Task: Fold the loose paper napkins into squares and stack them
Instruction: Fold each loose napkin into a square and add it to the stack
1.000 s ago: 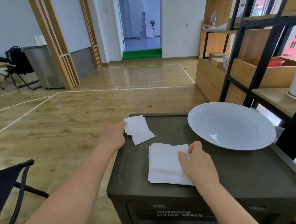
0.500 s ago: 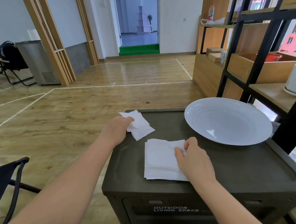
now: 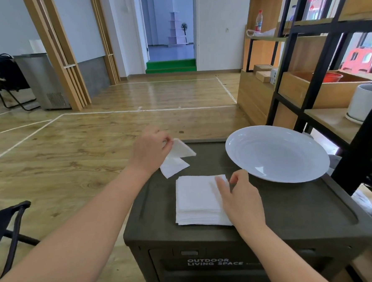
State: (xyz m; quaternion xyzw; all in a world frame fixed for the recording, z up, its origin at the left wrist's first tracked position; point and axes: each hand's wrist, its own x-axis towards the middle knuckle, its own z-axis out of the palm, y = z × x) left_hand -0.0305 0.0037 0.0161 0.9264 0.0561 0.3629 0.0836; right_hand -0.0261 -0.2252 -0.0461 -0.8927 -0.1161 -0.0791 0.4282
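Note:
A stack of white paper napkins lies on the dark storage box. My right hand rests on the stack's right edge, its fingertips pinching the top napkin's far right corner. My left hand pinches a small folded napkin and holds it lifted above the box's far left corner. Another folded napkin lies flat just below it.
A large white plate sits at the box's far right. A black-framed wooden shelf unit stands close on the right with a white pot. A black folding chair is at the left. Wooden floor lies beyond.
My left hand has picked the upper folded napkin off the small pile and raised it. My right hand has stayed at the big stack's far right corner.

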